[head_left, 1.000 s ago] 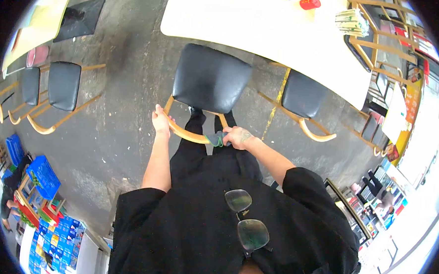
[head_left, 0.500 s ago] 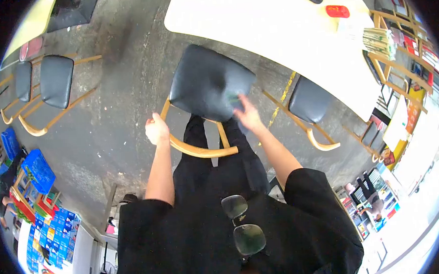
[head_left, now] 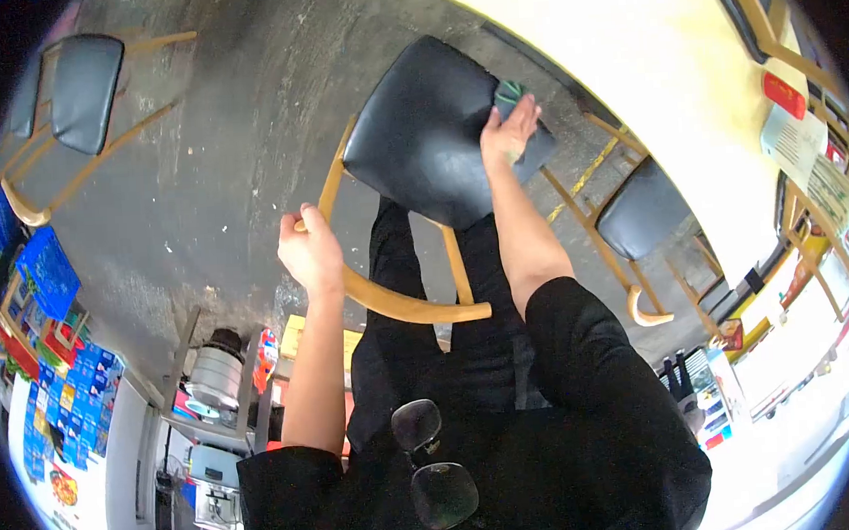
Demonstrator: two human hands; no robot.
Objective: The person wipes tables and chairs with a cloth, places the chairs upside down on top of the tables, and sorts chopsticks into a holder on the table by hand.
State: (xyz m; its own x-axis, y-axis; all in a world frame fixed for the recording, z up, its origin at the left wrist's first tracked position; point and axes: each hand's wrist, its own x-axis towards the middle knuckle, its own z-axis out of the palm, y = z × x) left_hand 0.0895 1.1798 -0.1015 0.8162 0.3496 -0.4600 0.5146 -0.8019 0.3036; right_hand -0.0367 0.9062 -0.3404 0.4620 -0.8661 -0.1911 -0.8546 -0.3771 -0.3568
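Nearest, a pair of glasses [head_left: 444,494] hangs at the front of a black shirt [head_left: 569,449]. Just beyond, the left grip [head_left: 311,257] is closed round the curved wooden back rail [head_left: 417,309] near its left end, a tip of the wood showing past the thumb; the rail's other end is free, above the person's dark trousers. The padded black seat [head_left: 427,121] of this chair lies farther out, ahead of the left grip and off to its right. At the seat's far right edge is a green-and-grey cloth [head_left: 509,95], just past the fingers of the right grip [head_left: 509,138]. That grip is mostly open, its fingers extended and slightly spread against the cloth; whether they also pinch it cannot be told. The step in hand looks like pressing the cloth to the seat while the left grip steadies the frame. Moving the cloth from this edge would call for flat, even pressure, with the rail held firm so that the chair does not slide or tip. To the right stands a neighbouring chair [head_left: 642,210], beside a pale surface [head_left: 625,62] bearing a red container [head_left: 783,95]. Well apart on the left, across the grey floor [head_left: 216,132], are another black-seated chair [head_left: 87,95] and a blue crate [head_left: 49,273].
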